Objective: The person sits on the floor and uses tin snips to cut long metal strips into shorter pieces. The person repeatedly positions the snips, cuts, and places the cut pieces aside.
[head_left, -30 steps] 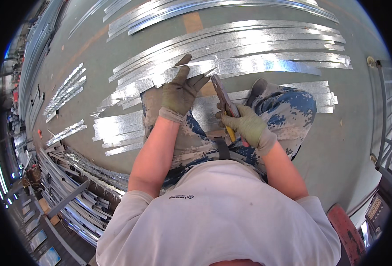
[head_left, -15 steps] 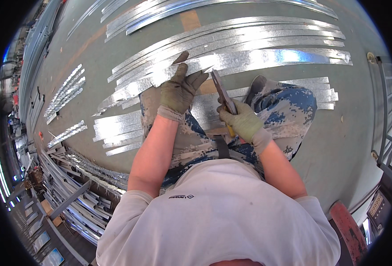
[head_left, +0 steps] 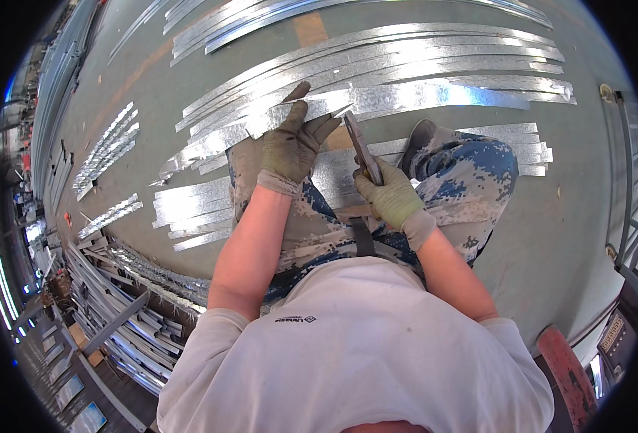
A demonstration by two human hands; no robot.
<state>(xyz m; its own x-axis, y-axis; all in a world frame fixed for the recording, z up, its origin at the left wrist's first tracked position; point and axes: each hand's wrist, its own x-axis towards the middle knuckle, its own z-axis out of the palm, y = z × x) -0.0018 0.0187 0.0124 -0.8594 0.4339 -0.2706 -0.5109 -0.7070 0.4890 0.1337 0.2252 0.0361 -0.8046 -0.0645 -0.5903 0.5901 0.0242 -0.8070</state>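
Note:
A long, shiny metal strip [head_left: 398, 99] lies crosswise in front of me, over my knee and the strips beyond. My left hand [head_left: 288, 150], in a worn green-grey glove, is closed on it left of the middle, thumb and fingers at its near edge. My right hand [head_left: 391, 193], gloved too, grips a pair of metal snips [head_left: 363, 148]. Their jaws point away from me and touch the strip's near edge, just right of my left fingertips. A notch with a bent-up point shows in the metal there. The handles are mostly hidden in my palm.
Several flat metal strips [head_left: 405, 54] lie side by side beyond, and more [head_left: 192, 206] lie under my legs. Short toothed pieces [head_left: 109, 148] rest at the left. A rack of metal lengths [head_left: 120, 310] stands lower left; a wheeled metal frame [head_left: 626, 180] is at right.
The strip's right end has shifted left, baring the end of a strip beneath. The yellow handle that showed below my right hand is now hidden. My hands have barely moved.

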